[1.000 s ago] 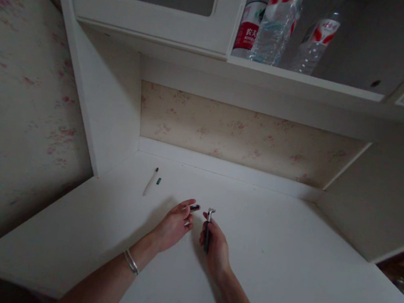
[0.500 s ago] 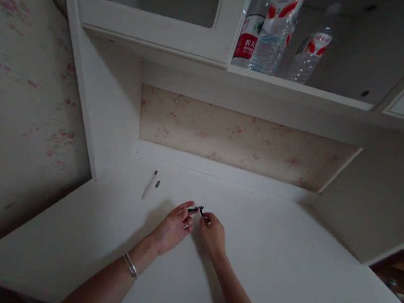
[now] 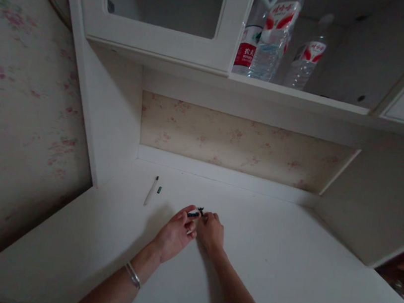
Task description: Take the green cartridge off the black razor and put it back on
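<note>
My left hand [image 3: 174,235] is closed, its thumb and fingers pinching a short dark stick-like piece [image 3: 193,215]. Right beside it, my right hand [image 3: 212,233] grips a thin dark piece with a small forked or T-shaped end [image 3: 200,209]. The two pieces meet or nearly meet between my fingertips; they are too small to name, and I cannot tell whether they are joined. Up and to the left on the white desk lie a slim white stick with a dark tip [image 3: 150,191] and a small green-and-dark piece [image 3: 159,189].
The white desktop [image 3: 274,277] spreads under both arms. Overhead hangs a white cabinet [image 3: 157,40]; on its open shelf stand a red-labelled bottle [image 3: 246,52] and two other clear plastic bottles [image 3: 272,41]. Side panels bound the desk left and right.
The camera view has tipped slightly, so the scene sits a little lower. My hands have drawn slightly closer together, both still holding the dark pieces.
</note>
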`<state>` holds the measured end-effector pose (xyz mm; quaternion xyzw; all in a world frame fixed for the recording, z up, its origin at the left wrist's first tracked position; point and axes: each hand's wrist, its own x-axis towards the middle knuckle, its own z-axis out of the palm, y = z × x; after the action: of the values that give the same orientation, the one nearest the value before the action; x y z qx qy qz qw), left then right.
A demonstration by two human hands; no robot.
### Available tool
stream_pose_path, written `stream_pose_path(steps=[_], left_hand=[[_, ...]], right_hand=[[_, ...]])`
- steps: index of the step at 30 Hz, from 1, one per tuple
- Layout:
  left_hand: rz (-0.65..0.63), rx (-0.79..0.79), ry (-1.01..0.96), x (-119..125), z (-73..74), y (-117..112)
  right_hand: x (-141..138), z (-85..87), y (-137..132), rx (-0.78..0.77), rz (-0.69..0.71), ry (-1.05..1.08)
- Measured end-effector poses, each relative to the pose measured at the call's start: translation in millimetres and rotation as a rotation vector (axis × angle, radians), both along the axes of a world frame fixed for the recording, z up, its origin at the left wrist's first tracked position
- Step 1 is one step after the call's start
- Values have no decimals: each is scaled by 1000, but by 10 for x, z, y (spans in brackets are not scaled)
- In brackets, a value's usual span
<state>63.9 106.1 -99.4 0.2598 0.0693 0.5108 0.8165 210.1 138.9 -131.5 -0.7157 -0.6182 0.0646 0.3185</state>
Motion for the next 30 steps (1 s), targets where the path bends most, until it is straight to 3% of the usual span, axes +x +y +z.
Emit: stream_pose_path(steps=[11,17,23,27,30], left_hand=[[22,10,63,4,-6,-1],[52,3,130,38,12,-14],[226,101,315,70,24,-29],[357,249,553,80,40,-51],[400,286,619,93,41,-63]], right_hand=[[159,-58,-231,222,12,317],[42,90,-519,356,230,493],[-97,152,-676,449,371,409],[-74,113,-663,486,384,308],[-35,78,-644,496,366,257]])
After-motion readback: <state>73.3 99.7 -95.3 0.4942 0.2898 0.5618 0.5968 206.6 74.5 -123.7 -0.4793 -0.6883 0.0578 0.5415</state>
